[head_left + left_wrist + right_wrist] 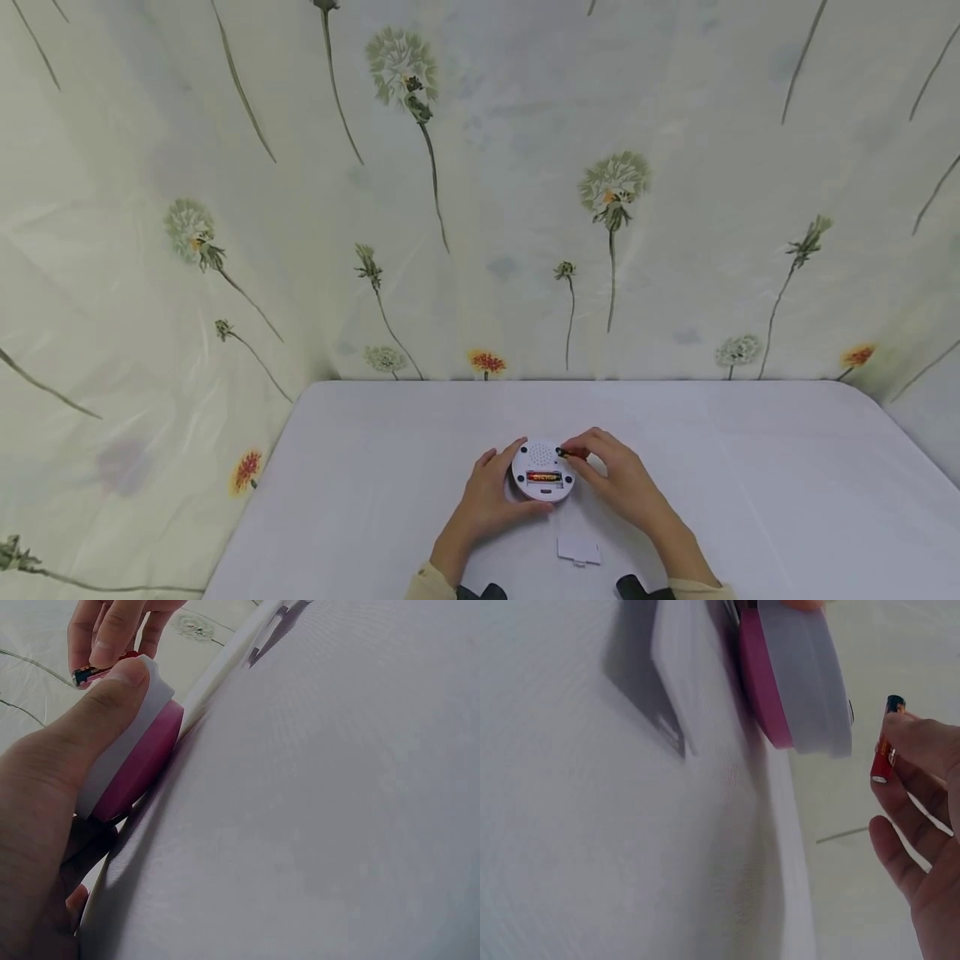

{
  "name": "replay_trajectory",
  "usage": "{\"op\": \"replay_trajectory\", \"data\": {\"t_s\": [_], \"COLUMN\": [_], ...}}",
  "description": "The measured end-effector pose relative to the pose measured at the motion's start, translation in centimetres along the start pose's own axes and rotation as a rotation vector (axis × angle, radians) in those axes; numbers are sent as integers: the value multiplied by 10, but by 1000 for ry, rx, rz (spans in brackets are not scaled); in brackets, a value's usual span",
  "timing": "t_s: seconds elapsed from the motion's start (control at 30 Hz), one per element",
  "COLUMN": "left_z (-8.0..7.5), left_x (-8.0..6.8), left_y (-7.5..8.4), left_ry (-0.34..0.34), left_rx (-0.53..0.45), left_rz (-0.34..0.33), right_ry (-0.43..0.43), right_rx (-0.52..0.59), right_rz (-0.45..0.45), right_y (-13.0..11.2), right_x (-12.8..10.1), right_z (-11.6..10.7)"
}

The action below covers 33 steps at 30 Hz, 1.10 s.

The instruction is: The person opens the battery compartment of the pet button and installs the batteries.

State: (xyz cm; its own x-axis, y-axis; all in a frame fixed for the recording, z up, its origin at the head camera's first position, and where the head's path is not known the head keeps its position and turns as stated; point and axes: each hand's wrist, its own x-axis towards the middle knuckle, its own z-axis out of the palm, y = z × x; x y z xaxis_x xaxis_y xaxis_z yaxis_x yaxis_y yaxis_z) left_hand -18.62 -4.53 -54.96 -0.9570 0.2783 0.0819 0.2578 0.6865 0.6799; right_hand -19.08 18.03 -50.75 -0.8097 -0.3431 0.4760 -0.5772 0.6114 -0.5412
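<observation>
The cover (578, 550) lies nearest, loose on the worktop (750, 500). Just past it the left hand (487, 492) grips the round gadget (542, 472) by its rim, and the right hand (618, 475) pinches a battery (885, 750) over it. I'd check polarity and seat the spring end first. Count: two batteries, one already in (544, 477), one cover, one gadget.
</observation>
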Motion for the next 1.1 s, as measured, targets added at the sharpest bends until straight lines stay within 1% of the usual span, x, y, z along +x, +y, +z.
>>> {"op": "replay_trajectory", "data": {"t_s": [0.17, 0.3, 0.43, 0.67, 0.8, 0.9, 1.0, 1.1], "left_z": [0, 0, 0, -1, 0, 2, 3, 2], "left_x": [-1, -2, -1, -1, -2, 0, 2, 2], "left_y": [0, -1, -1, -1, -3, -4, -5, -6], "left_ry": [1, 7, 13, 31, 29, 28, 41, 51], "left_rx": [2, 3, 7, 18, 6, -3, 5, 15], "left_rz": [21, 39, 53, 88, 82, 94, 118, 127], "right_ry": [-13, -13, -29, -38, -55, -50, -38, -38], "right_rx": [33, 58, 65, 63, 61, 48, 46, 64], "right_rz": [-16, -63, -87, -75, -57, -54, -76, -102], "right_y": [-5, -7, -9, -12, -14, -15, -14, -15], "right_x": [-1, -1, 0, 1, 0, -1, 0, 2], "right_z": [5, 11, 15, 19, 20, 20, 20, 22]}}
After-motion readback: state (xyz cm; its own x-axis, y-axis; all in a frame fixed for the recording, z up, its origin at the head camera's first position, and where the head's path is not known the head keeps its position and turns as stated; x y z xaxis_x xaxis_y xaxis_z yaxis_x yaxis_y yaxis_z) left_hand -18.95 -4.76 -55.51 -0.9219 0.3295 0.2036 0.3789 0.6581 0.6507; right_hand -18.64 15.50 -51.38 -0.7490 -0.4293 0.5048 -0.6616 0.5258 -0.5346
